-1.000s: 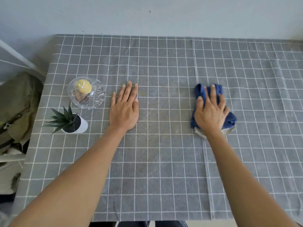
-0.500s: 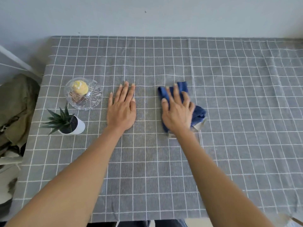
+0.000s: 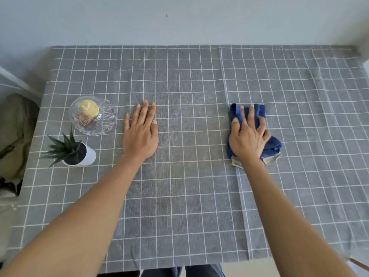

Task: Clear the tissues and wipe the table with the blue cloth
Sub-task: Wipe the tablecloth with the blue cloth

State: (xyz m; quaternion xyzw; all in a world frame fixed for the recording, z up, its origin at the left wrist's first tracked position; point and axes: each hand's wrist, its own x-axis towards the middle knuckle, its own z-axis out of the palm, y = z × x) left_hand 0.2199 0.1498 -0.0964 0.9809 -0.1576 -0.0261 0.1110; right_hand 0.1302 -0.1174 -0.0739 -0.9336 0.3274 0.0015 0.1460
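the table fills most of the view, covered by a grey cloth with a white grid, its far edge against a pale wall. two bare forearms reach over it from the near edge. the right hand lies palm down on the blue cloth, fingers spread and curled slightly over it, a pressing grip rather than a pinch; the cloth is bunched, showing past the fingertips on the far side and out to the right of the palm, with a pale corner at the wrist. well to the left of that grip the left hand lies flat and open on the table, holding nothing. just left of the left hand stands a clear glass dish with a yellow item inside, and nearer the person from the dish a small spiky plant in a white pot
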